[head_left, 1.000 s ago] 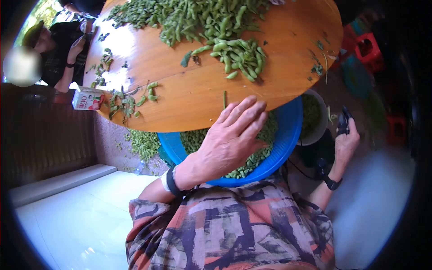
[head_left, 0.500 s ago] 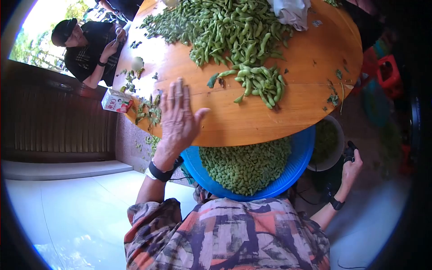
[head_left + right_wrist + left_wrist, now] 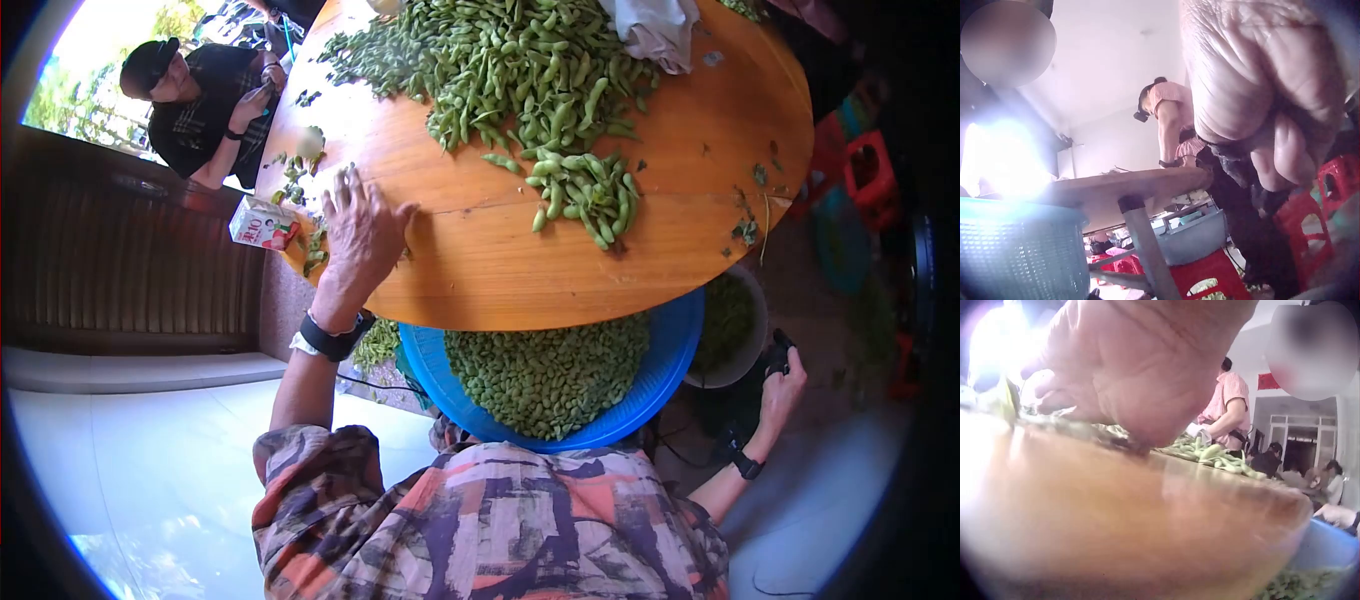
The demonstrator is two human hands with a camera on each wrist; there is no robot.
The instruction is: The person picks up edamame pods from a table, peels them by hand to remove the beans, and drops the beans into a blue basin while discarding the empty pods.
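Note:
My left hand (image 3: 362,235) lies palm down at the left side of the round wooden table (image 3: 470,270), fingers extended, among leaf scraps (image 3: 316,250). In the left wrist view its palm heel is close over the tabletop. Off to the right, my right hand (image 3: 783,390) hangs beside the basin, with black coverings on some fingers. The right wrist view shows those fingers loosely curled, holding nothing visible. A blue basin (image 3: 668,405) of shelled green beans (image 3: 550,375) stands below the table edge. Soybean pods (image 3: 530,80) are piled at the back, a smaller heap (image 3: 588,195) nearer.
A drink carton (image 3: 262,222) stands at the table's left edge. A white cloth (image 3: 655,30) lies by the pods. A pale bucket (image 3: 752,362) stands right of the basin, red stools (image 3: 870,180) beyond. One person (image 3: 205,105) sits at left; another (image 3: 1172,119) leans over the table.
My left hand has swept from above the basin leftward across the tabletop to the leaf scraps. The right hand stays beside the basin. The head view has shifted.

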